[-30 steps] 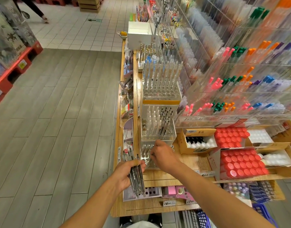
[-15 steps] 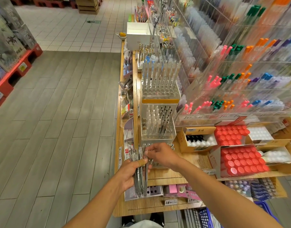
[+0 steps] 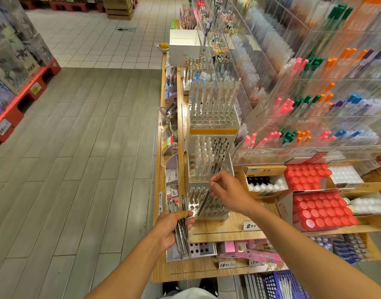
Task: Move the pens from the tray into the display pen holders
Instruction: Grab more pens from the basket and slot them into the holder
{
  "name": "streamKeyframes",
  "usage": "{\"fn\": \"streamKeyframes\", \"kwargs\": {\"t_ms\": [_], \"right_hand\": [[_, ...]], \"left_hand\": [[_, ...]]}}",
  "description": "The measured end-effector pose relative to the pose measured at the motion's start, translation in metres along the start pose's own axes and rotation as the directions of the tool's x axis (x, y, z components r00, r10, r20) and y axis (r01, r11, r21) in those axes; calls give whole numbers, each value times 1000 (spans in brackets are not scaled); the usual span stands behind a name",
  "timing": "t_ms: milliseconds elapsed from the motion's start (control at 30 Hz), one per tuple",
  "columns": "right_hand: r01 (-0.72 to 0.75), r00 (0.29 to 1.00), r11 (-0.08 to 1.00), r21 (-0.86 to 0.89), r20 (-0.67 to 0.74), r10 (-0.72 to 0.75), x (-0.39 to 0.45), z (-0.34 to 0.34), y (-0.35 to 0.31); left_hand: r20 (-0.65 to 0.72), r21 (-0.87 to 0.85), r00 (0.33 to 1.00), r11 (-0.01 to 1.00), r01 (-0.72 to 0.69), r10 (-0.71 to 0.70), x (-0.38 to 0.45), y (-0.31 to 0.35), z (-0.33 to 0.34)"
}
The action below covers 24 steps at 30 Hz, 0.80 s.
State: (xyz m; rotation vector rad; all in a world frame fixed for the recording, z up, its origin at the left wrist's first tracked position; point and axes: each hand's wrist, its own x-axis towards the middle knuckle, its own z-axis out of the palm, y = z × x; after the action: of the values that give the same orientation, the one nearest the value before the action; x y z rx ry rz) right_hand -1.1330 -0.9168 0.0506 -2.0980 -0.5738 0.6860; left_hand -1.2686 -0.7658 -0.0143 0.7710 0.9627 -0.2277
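Note:
My left hand (image 3: 171, 228) grips a bundle of several clear and dark pens (image 3: 182, 240) upright at the shelf's front left. My right hand (image 3: 228, 190) hovers above the lowest tier of the clear acrylic pen holder (image 3: 195, 207) and pinches a single pen (image 3: 204, 203) that slants down and left toward the holes; the pen is blurred. The middle tier (image 3: 209, 162) holds white and black pens, and the top tier (image 3: 213, 108) holds several pale pens. No tray is plainly visible.
Boxes of red-capped bottles (image 3: 321, 210) and black and white bottles (image 3: 264, 185) sit right of the holder on the wooden shelf (image 3: 219, 230). Acrylic racks of coloured pens (image 3: 314, 104) rise on the right. A purple-white box with holes (image 3: 199, 249) lies below my left hand. The aisle floor lies left.
My right hand drew one pen from the bundle in my left hand and lifted it up and right over the lowest holder tier. My left hand kept hold of the bundle.

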Motion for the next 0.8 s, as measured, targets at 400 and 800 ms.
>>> {"fn": "streamKeyframes", "kwargs": {"t_ms": [400,800], "right_hand": [[276,960,847,-454,164,-225,0,24,37],[323,944,684,-655,173,-280,3,41,35]], "left_hand": [[16,23,1000,1000,-4,4,1,1,-2],[50,20,998,999,-25,24,0,3,-5]]}}
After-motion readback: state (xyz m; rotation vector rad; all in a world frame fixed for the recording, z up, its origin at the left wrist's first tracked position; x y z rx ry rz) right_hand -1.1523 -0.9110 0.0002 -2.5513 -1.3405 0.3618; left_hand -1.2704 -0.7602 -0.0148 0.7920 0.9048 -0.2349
